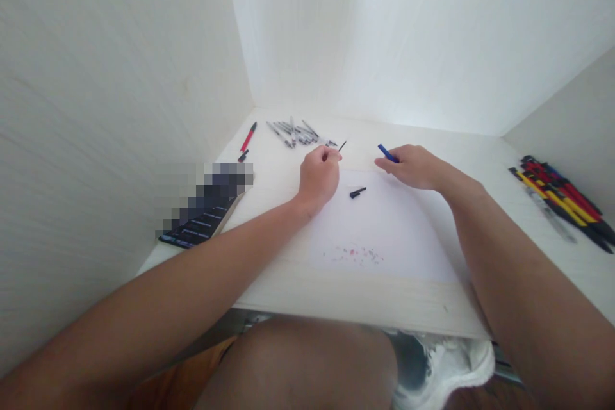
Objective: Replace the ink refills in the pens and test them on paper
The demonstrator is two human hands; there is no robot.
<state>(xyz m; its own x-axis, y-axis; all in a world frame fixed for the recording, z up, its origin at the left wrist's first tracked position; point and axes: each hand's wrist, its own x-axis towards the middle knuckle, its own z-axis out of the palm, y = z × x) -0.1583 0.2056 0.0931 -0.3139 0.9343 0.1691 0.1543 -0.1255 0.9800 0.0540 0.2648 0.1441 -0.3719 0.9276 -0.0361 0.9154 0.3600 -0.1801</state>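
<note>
My left hand (319, 174) is closed, with a thin black stick (343, 146) poking out past the thumb; the rest of it is hidden in the fist. To its right, my right hand (414, 165) pinches a blue pen-like barrel (387, 153) between thumb and fingers, its free end pointing up and left. The hands are apart, both over the far part of a white sheet of paper (384, 224). On the paper between them lies a small black pen cap (358, 192) with a clip. Small dark and reddish marks (353, 252) cover the near part of the sheet.
Several clear pens (300, 133) lie in a loose pile at the back. On the left are a red-and-black pen (248, 137), a black cap (243, 155) and a dark, partly pixelated object (192, 224). Red, yellow and black pens (567, 198) lie at right. Pale walls (408, 32) enclose the desk.
</note>
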